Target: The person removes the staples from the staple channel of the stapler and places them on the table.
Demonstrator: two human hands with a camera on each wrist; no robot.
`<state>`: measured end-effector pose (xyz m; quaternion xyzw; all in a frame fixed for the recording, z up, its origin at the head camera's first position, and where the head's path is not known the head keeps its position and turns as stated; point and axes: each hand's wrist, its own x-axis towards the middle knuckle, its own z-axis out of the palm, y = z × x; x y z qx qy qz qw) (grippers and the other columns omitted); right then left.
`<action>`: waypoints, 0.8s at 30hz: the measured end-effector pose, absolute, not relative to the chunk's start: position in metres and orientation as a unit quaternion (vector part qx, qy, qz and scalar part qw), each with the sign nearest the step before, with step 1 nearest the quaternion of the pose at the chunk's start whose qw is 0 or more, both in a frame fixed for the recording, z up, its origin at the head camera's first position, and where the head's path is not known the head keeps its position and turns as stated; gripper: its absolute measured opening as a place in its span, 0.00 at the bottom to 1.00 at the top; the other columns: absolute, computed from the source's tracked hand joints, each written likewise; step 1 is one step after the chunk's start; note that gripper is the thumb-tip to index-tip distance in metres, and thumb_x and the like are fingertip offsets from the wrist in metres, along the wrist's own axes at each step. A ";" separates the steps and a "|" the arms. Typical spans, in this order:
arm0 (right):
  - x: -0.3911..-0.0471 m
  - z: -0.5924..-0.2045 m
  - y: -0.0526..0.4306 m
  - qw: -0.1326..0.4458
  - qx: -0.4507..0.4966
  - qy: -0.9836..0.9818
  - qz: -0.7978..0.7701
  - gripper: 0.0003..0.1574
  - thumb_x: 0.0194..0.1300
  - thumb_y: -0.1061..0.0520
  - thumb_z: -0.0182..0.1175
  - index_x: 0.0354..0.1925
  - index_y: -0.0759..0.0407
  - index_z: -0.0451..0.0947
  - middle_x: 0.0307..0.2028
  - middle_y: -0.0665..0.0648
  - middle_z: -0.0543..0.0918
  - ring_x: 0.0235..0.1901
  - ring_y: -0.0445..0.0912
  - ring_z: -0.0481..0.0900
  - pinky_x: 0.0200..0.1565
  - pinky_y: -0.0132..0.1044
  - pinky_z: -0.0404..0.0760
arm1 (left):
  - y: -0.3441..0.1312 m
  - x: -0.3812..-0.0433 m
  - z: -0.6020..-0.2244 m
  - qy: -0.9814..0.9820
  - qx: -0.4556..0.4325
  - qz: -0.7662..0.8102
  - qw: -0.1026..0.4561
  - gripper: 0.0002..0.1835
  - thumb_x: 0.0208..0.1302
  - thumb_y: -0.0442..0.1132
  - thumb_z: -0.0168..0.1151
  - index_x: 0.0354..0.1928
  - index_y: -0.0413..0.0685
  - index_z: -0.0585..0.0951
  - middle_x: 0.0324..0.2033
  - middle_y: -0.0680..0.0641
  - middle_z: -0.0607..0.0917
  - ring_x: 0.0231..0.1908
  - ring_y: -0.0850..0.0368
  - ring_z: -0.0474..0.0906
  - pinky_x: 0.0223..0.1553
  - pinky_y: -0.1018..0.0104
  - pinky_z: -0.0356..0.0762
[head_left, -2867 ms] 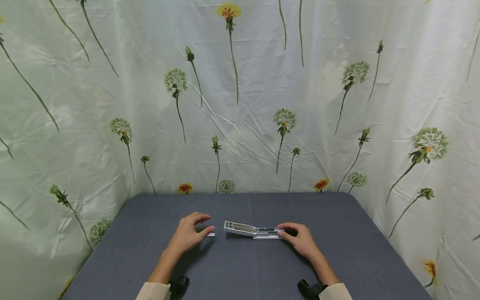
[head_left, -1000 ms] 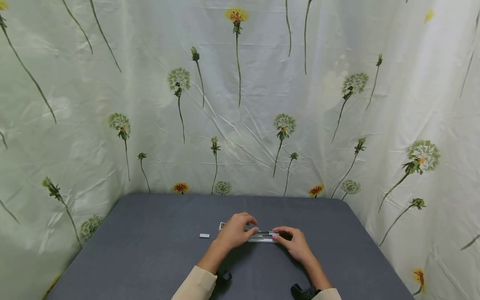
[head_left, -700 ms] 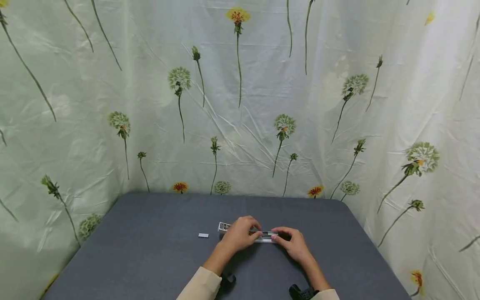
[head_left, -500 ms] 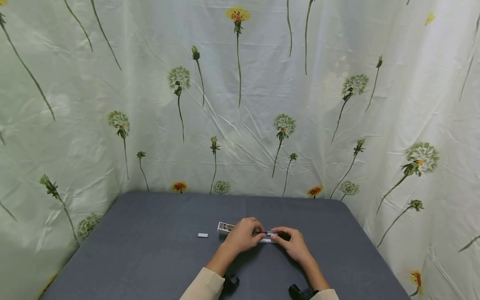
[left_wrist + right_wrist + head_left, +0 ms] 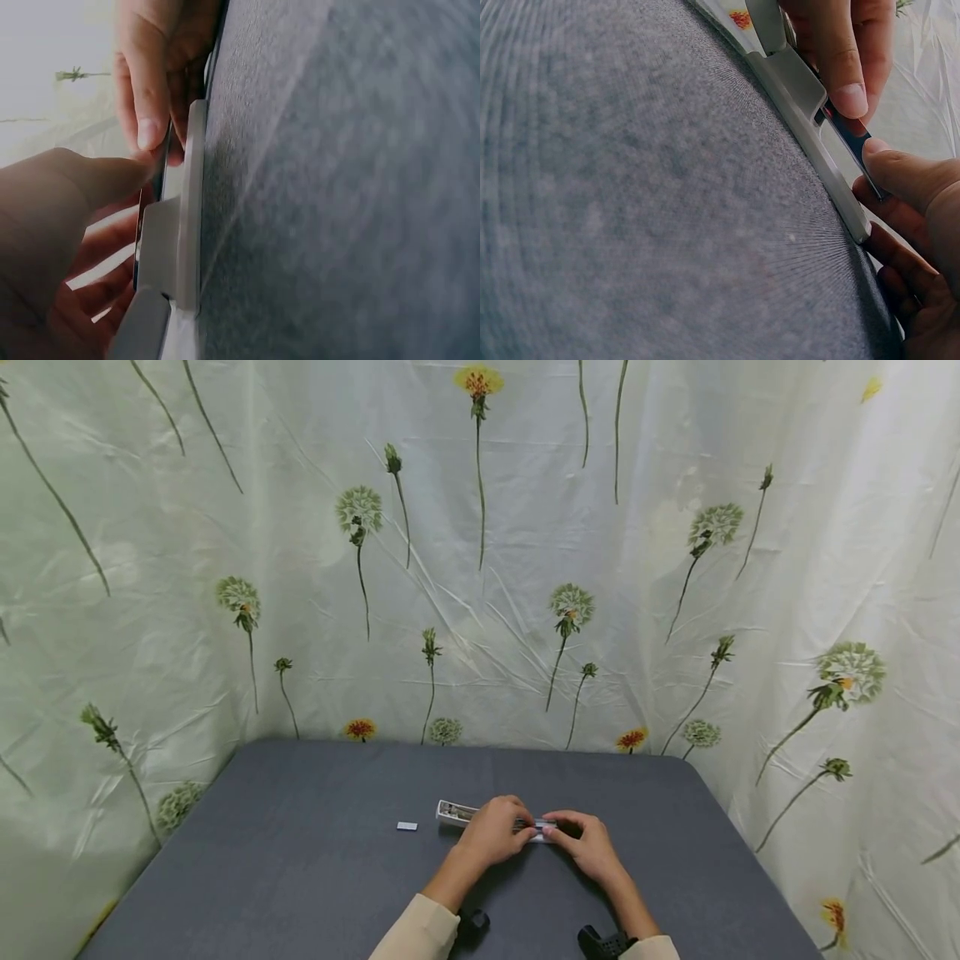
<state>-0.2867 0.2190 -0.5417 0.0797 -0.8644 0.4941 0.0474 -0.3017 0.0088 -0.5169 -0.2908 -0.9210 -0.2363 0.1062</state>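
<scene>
A grey-white stapler lies on the table, its top arm swung back to the left and its metal magazine exposed. My left hand reaches over its middle, thumb and fingers pinching around the magazine from both sides; any small piece between those fingertips is hidden. My right hand grips the right end, with the thumb on the magazine tip and fingers by the base. The two hands' fingertips nearly meet. Left of the stapler lies a small silvery staple strip.
A dark grey cloth covers the table. Behind it hangs a pale curtain printed with dandelions. Dark straps with devices sit at both wrists, below light sleeves.
My left hand has gone from beside the staple strip to the stapler, then slid right along it toward my right hand. My right hand keeps its hold; the strip stays on the table.
</scene>
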 end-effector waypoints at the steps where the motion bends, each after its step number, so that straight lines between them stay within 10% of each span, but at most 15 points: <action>1: -0.287 -0.542 0.219 0.048 0.078 -0.865 0.493 0.13 0.64 0.51 0.73 0.48 0.48 0.89 0.45 0.50 0.90 0.43 0.36 0.83 0.48 0.30 0.80 | 0.011 -0.301 -0.516 -0.923 -0.288 -0.232 0.110 0.05 0.66 0.48 0.72 0.39 0.59 0.92 0.44 0.55 0.89 0.46 0.58 0.85 0.48 0.63 0.84; 24: -0.286 -0.541 0.219 0.055 0.087 -0.864 0.493 0.13 0.65 0.49 0.72 0.48 0.49 0.89 0.44 0.50 0.90 0.43 0.36 0.83 0.48 0.31 0.80 | 0.022 -0.295 -0.517 -0.914 -0.223 -0.315 0.124 0.04 0.65 0.46 0.73 0.37 0.57 0.92 0.37 0.55 0.90 0.39 0.57 0.86 0.38 0.64 0.82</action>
